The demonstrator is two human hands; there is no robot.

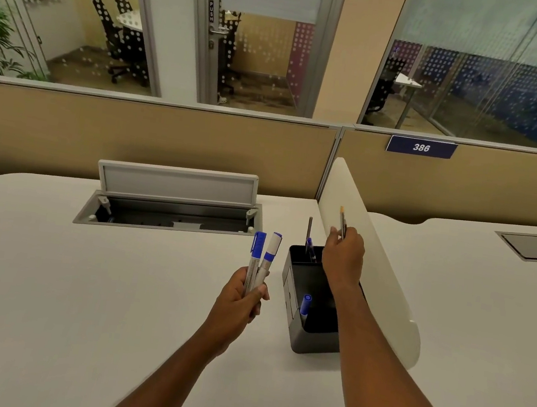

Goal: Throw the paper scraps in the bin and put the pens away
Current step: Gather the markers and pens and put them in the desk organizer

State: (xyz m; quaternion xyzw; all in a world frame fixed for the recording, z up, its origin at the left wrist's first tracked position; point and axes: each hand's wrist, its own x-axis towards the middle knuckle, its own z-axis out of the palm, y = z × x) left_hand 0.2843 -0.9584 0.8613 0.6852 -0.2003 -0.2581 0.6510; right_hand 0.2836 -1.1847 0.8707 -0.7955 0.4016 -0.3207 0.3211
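Observation:
My left hand is closed around two white markers with blue caps, held upright above the desk. My right hand hovers over the far end of a black desk organiser and pinches thin pens, one with an orange tip. Inside the organiser stand a grey pen and a blue pen at the far end, and a blue-capped marker at the near end. No paper scraps or bin are in view.
The white desk has an open cable tray with a raised lid at the back. A low white divider stands just right of the organiser. Beige partition panels close the far edge.

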